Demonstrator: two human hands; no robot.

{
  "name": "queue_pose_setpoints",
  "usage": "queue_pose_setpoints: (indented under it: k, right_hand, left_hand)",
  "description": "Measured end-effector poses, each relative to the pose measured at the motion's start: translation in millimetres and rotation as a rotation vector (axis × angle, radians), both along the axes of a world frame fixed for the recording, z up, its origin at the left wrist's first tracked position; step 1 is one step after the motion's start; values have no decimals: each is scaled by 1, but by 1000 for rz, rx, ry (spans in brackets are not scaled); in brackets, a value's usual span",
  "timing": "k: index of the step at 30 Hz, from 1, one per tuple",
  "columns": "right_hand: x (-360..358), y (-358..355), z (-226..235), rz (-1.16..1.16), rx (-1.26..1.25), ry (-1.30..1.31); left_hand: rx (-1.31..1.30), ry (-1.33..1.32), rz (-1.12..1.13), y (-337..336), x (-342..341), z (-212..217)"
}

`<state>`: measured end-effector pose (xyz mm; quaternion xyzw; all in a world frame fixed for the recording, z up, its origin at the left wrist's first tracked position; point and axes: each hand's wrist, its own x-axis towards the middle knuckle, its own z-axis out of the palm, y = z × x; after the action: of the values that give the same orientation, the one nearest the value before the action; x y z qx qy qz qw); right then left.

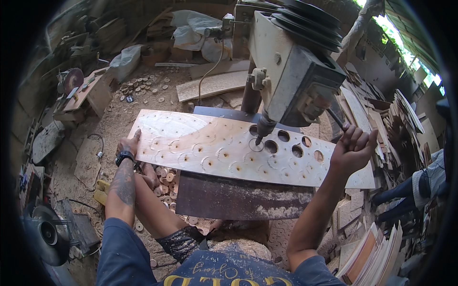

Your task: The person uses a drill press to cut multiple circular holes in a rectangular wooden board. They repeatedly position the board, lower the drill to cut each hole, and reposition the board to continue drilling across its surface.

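Observation:
A long pale wooden board [191, 138] lies across the dark metal table [238, 196] of a drill press [291, 71]. Several round holes pierce its right half, and rows of small pilot holes and curved cut marks cover the rest. The drill press's spindle with its hole cutter [260, 136] stands over the board, its tip at a circular cut line. My left hand [129, 144] is closed on the board's left end, thumb on top. My right hand [354, 147] wraps round the drill press's feed lever [336, 119], to the right of the machine head.
Cut wooden discs [167, 180] lie under the board's left end, and more lie on the dusty floor behind. Stacked plywood offcuts [369, 257] crowd the right. A bench with a disc-shaped tool [74, 80] stands at far left. At right is a person's clothed leg [400, 193].

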<state>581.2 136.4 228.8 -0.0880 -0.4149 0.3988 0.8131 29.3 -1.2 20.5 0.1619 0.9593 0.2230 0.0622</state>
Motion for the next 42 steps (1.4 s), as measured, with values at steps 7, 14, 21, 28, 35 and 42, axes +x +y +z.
queue_pose_setpoints:
  k: [7, 14, 21, 28, 35, 42]
  right_hand:
    - [-7, 6, 37, -11, -40, -18]
    - [-24, 73, 128, -154, -238, -328]
    - [-66, 219, 177, -234, -361, -622]
    - [-70, 241, 175, -287, -418, -667]
    - [-70, 230, 168, -279, -357, -658]
    - [-68, 210, 155, -263, -284, -632]
  left_hand:
    - [-24, -7, 1, 1, -1, -1]
    - [26, 14, -66, -5, -1, -3]
    - [124, -5, -215, -42, -33, -17]
    - [163, 31, -192, -107, -83, -19]
    - [245, 124, -280, -94, -34, -22]
    - [276, 55, -276, -124, -1, -19]
